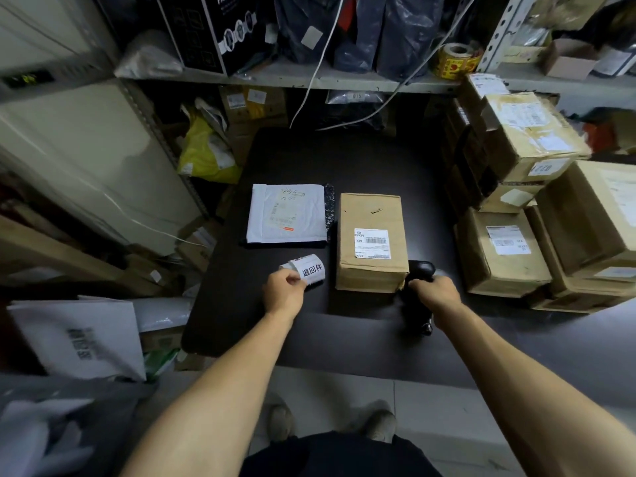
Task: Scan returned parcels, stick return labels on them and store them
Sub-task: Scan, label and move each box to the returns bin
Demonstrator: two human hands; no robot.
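A brown cardboard parcel (371,241) with a white barcode label lies on the dark table (309,160). To its left lies a flat white mailer (288,213) with a printed label. My left hand (284,290) pinches a curled strip of white return labels (308,268) with black characters, just in front of the mailer. My right hand (435,292) grips a black handheld scanner (420,297) at the box's near right corner; the scanner's head touches or nearly touches the box.
Stacked brown cartons (516,187) crowd the table's right side. A shelf (309,77) behind holds dark bags, a black box and a yellow tape roll (456,60). White cables hang down. Bags and mailers (82,335) pile on the left floor.
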